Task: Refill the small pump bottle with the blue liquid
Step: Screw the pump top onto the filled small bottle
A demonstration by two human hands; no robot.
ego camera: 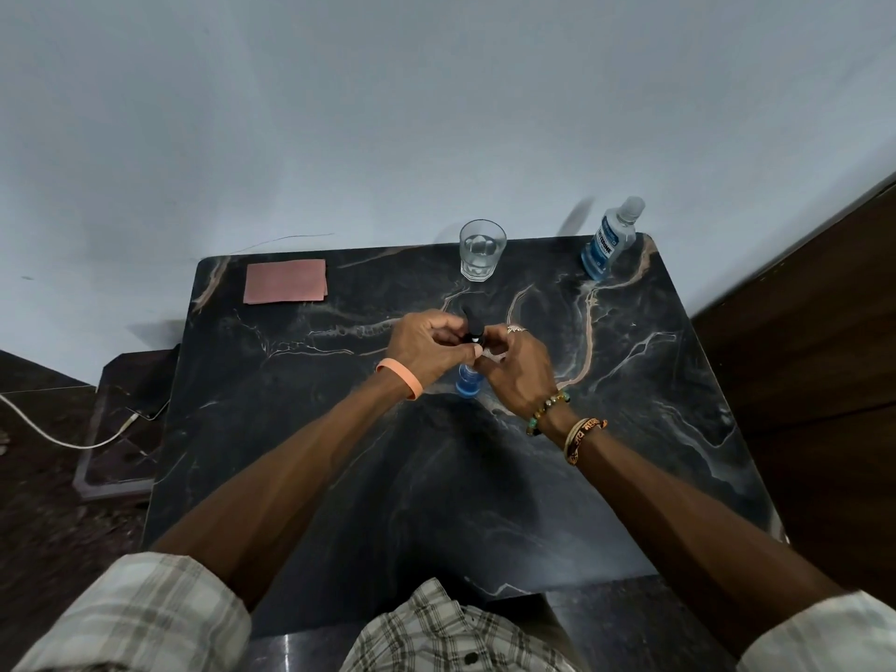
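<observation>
Bottle [469, 382] pinched between left grip [426, 349], right grip [516, 375].

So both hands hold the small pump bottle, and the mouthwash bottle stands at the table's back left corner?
No: head view shows the mouthwash bottle at the table's back right corner. Left hand and right hand do hold the small pump bottle.

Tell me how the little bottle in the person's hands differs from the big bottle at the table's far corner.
The small clear pump bottle is much smaller than the large clear mouthwash bottle. The small one wears a black pump top; the large one a clear cap. The left hand and right hand grip the small one; the large one stands untouched. Both hold blue liquid.
</observation>
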